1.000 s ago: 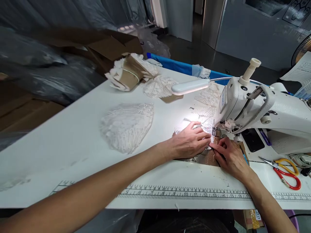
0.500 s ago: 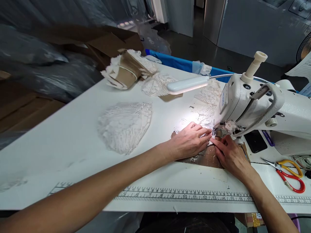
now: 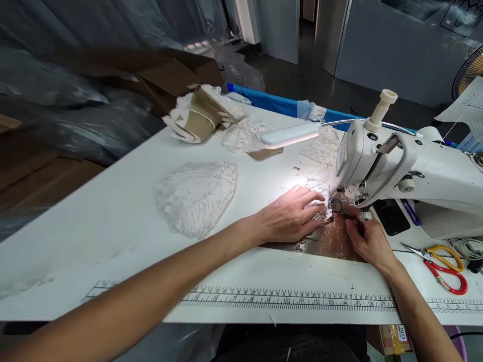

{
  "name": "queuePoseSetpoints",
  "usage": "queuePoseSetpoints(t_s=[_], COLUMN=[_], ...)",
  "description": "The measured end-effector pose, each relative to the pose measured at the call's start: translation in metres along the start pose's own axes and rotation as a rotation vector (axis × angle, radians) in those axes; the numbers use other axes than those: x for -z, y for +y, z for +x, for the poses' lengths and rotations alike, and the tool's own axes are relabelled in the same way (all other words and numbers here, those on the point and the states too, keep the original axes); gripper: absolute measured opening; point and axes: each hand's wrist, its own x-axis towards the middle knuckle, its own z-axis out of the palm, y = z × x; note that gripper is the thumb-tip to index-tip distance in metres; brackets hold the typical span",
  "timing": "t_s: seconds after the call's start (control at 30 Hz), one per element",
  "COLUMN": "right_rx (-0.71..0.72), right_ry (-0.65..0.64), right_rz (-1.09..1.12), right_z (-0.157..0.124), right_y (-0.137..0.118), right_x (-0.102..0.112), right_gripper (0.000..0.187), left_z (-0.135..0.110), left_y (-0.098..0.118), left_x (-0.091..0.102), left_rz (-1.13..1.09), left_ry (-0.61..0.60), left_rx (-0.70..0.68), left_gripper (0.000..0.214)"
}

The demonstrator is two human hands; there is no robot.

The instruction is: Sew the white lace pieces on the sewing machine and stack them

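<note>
My left hand (image 3: 292,217) lies flat, fingers stretched out, pressing a small piece of white lace (image 3: 320,211) down just left of the needle of a white sewing machine (image 3: 407,176). My right hand (image 3: 368,239) rests on the brown plate (image 3: 332,241) below the presser foot, its fingers curled at the lace's edge by the needle. A white lamp (image 3: 290,134) on a flexible neck lights the spot brightly.
A lace piece (image 3: 196,196) lies on the white table (image 3: 113,226). Bundles of lace wrapped in brown paper (image 3: 199,116) sit at the back. Scissors with red and yellow handles (image 3: 441,264) lie right. A printed ruler (image 3: 287,301) runs along the front edge.
My right hand has shifted right and closer to the presser foot, uncovering more of the brown plate. My left hand has stayed pressed on the lace.
</note>
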Motion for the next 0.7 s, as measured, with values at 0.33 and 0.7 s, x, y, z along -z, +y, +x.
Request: queuePoseSetpoints(t_s=[0.33, 0.7], right_rx=[0.039, 0.314], right_ry=[0.012, -0.128], right_rz=[-0.03, -0.321], right_z=[-0.001, 0.0], right_y=[0.0, -0.012], right_x=[-0.009, -0.017], right_gripper=[0.019, 0.033], left_z=[0.008, 0.008], left_y=[-0.015, -0.013], left_x=[-0.013, -0.014], left_rz=[-0.329, -0.234], left_ry=[0.014, -0.032], left_rx=[0.133, 0.061], left_gripper=[0.028, 0.021])
